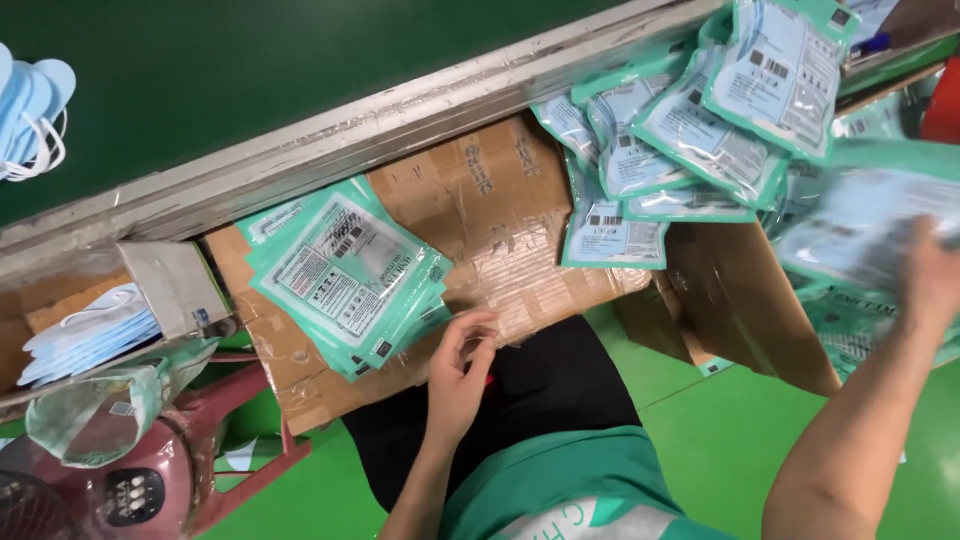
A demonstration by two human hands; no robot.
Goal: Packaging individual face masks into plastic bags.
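**Packets stacked on cardboard, more still heaped**

One neat stack (345,275) of teal packets has been laid on the cardboard (500,200). A loose heap (680,150) of at least seven packets is left unsorted at upper right. The left hand (458,375) is held empty beside the stack, fingers loosely curled. A blurred packet (860,225) is touched by the right hand (935,280); its grip cannot be told.

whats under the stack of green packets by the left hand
The stack of green packets lies on a taped cardboard sheet, which shows all around it. The left hand rests near its lower edge. What the packets cover stays hidden.
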